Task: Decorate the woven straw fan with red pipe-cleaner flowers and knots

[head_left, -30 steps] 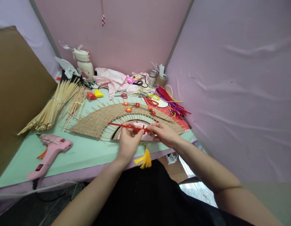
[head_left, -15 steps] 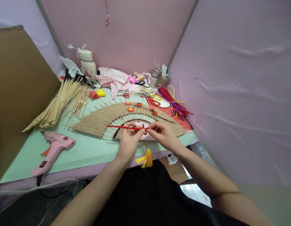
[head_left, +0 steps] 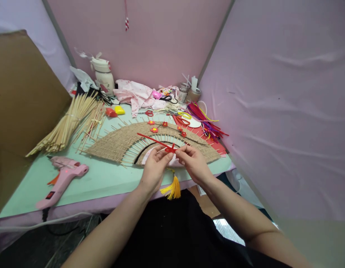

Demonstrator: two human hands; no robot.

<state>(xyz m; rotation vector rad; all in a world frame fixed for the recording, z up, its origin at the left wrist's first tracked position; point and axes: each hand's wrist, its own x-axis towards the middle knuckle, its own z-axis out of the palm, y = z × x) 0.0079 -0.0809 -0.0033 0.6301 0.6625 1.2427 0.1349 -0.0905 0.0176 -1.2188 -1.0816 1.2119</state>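
Observation:
My left hand [head_left: 157, 163] and my right hand [head_left: 192, 160] both pinch a red pipe cleaner [head_left: 152, 139] above the lower middle of a woven fan [head_left: 113, 145]. Small loops are bent into it between my fingertips, while its straight end points up and to the left. The fan lies flat, with red flowers [head_left: 154, 130] on its upper part and a yellow tassel [head_left: 174, 188] hanging from its lower middle over the table edge. My hands partly hide the pale pink centre of the fan.
A pink glue gun [head_left: 60, 180] and bundled sticks [head_left: 69, 121] lie left. Behind are a white bottle [head_left: 104, 78], pink cloth [head_left: 133, 93], scissors [head_left: 183, 121] and cups [head_left: 193, 95]. Coloured pipe cleaners [head_left: 203, 115] lie right. A cardboard box [head_left: 24, 100] stands far left.
The straight end of the red pipe cleaner has swung upward from nearly level. Its looped part has turned between my fingers, and my right hand has shifted slightly.

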